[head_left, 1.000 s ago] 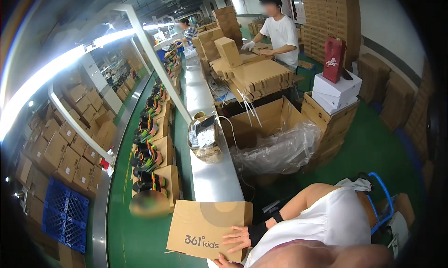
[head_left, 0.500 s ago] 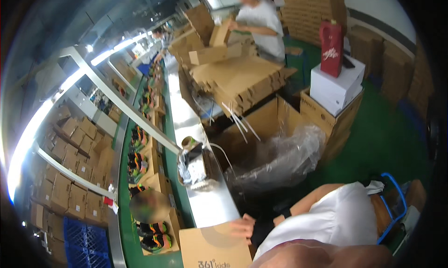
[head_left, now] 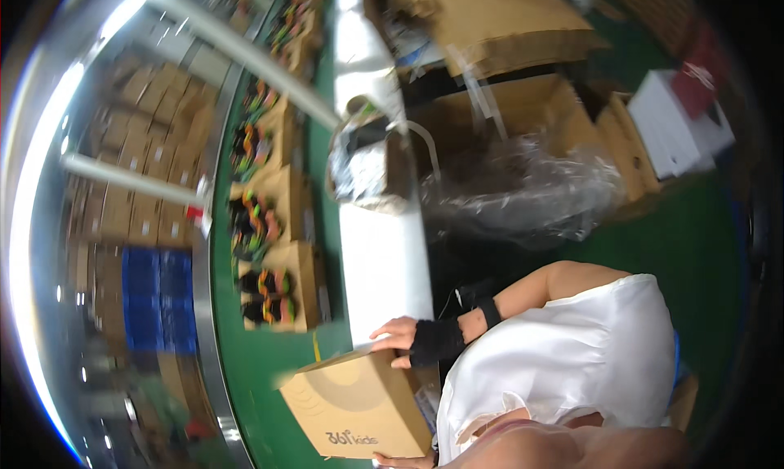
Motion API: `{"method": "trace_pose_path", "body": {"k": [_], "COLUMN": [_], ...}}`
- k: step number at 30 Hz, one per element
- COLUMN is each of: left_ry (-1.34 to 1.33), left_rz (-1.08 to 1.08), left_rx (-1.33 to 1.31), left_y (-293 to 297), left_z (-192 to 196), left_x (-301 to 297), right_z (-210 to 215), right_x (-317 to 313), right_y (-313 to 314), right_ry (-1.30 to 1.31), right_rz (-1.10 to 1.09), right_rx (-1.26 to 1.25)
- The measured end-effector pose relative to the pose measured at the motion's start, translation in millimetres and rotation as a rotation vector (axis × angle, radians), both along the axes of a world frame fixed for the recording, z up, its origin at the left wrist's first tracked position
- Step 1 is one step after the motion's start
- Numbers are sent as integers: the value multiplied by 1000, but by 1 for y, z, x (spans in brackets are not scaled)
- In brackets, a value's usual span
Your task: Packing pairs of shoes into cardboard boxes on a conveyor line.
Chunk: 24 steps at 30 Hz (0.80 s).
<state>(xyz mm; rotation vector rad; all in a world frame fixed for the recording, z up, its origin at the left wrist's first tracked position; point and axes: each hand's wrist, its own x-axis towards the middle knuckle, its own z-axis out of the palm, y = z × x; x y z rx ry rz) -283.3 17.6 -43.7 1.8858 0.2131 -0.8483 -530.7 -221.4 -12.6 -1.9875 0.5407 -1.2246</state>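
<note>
A brown cardboard shoebox (head_left: pixel 359 408) with dark lettering is tilted at the near edge of the green conveyor belt. My right hand (head_left: pixel 400 342), in a black fingerless wrist support, grips its upper edge, with the thumb on the box face. At the lower edge, fingers of my left hand (head_left: pixel 404 461) press against the box; most of that hand is cut off by the picture's rim. Beyond the box, black shoes with orange and green trim (head_left: pixel 268 296) rest on an open brown box on the belt. Further pairs stand in a row behind.
A shiny metal ledge (head_left: pixel 380 281) runs beside the belt, carrying a container (head_left: pixel 367 167) with silvery wrapping and a tape roll. To the right are a large carton (head_left: pixel 539 101) with clear plastic (head_left: pixel 531 191) and a white box (head_left: pixel 678 126). A blue crate (head_left: pixel 158 297) stands across the belt.
The shoebox has tilted and shifted left, and my left hand has come into view at its lower edge. My view has swung downward; the other person has left it.
</note>
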Motion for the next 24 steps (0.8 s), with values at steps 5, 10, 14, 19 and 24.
{"method": "trace_pose_path", "body": {"k": [5, 10, 14, 19, 24], "left_ry": [-48, -62, -75, -103, -429], "left_rz": [432, 779, 874, 621, -207], "left_rx": [72, 123, 130, 18, 22], "left_y": [135, 244, 265, 155, -4], "left_z": [22, 48, 58, 28, -29], "left_x": [-10, -58, -68, -20, -11], "right_z": [-28, -54, -51, -57, -58], "right_x": [22, 18, 12, 2, -6], "right_y": [9, 27, 37, 36, 47], "right_ry": [102, 364, 635, 688, 507], "right_rz": [325, 564, 694, 757, 585], "right_rx": [105, 199, 165, 213, 64]}}
